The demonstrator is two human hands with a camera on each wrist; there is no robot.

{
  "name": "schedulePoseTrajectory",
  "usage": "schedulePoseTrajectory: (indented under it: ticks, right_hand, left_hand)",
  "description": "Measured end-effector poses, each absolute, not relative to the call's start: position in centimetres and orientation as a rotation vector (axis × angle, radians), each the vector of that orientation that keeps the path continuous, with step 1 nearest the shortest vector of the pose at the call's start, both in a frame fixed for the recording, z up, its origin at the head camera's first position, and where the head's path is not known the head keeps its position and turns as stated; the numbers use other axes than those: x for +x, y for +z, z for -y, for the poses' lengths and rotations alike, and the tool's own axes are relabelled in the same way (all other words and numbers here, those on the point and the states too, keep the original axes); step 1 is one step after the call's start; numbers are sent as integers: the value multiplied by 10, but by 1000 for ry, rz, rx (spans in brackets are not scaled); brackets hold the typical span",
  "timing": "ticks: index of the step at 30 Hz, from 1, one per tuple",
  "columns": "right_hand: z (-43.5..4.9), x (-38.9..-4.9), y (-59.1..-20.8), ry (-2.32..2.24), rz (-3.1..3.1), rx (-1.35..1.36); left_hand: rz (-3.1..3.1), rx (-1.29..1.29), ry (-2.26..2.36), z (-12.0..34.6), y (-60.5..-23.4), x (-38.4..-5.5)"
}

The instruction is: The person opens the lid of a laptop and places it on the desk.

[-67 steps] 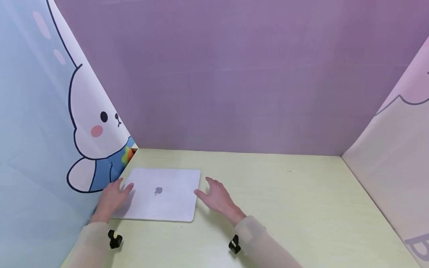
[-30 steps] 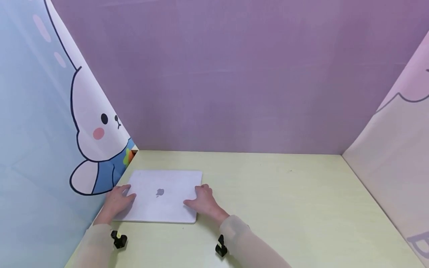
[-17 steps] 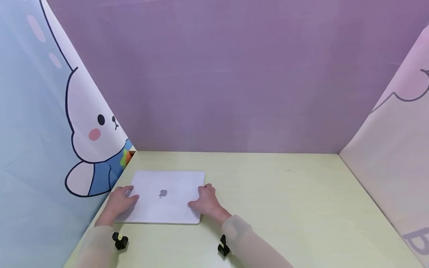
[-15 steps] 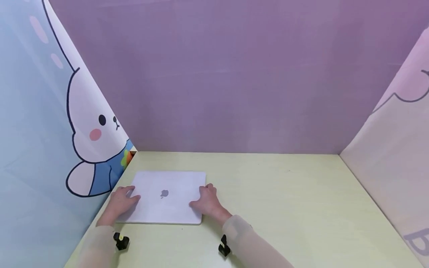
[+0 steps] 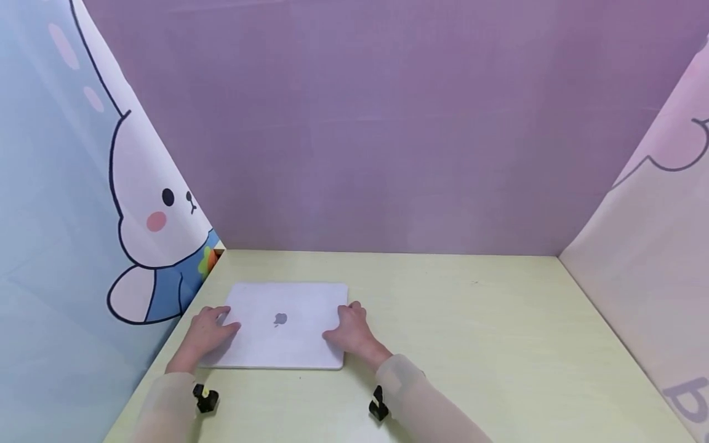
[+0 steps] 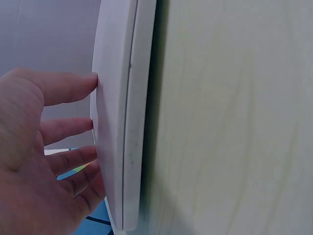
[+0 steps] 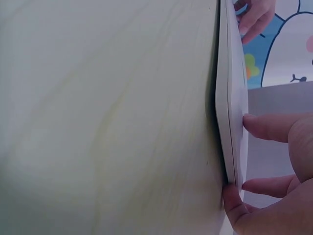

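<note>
A closed silver laptop (image 5: 277, 344) with a dark apple logo on its lid lies flat at the left of the pale table. My left hand (image 5: 204, 333) grips its left side, the thumb on the lid and the fingers along the edge. On the opposite side, my right hand (image 5: 352, 332) holds the right edge, thumb over the lid. The left wrist view shows the thumb and fingertips of that hand (image 6: 29, 152) against the laptop's side (image 6: 120, 127). In the right wrist view, a fingertip of my right hand (image 7: 288, 181) reaches beneath the laptop's corner (image 7: 230, 147).
A purple backdrop (image 5: 388, 123) rises behind the table (image 5: 471, 344). Close to my left arm stands a blue panel (image 5: 50, 246) with a rabbit drawing, and a pale panel (image 5: 659, 264) borders the right side. Black wrist devices hang under both sleeves.
Both hands came to the laptop's sides, the right one moving in from beside it. Since then the laptop has shifted a little to the right along the table, with both hands on it.
</note>
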State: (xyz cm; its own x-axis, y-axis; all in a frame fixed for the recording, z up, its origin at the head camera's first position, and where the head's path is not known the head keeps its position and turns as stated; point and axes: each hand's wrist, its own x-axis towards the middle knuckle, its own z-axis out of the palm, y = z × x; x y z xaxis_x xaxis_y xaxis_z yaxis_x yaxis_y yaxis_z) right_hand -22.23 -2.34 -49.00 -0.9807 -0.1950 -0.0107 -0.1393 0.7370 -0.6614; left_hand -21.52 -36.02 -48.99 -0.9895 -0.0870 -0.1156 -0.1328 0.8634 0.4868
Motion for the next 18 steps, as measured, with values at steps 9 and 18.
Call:
schedulePoseTrajectory:
  ticks: [9, 18]
  right_hand:
    - [13, -223, -488, -1093, -2861, -276]
    - [2, -222, -490, -1061, -2881, -288]
  left_hand:
    - [-2941, -162, 809, 354, -490, -218]
    - [-2940, -155, 819, 342, -490, -215]
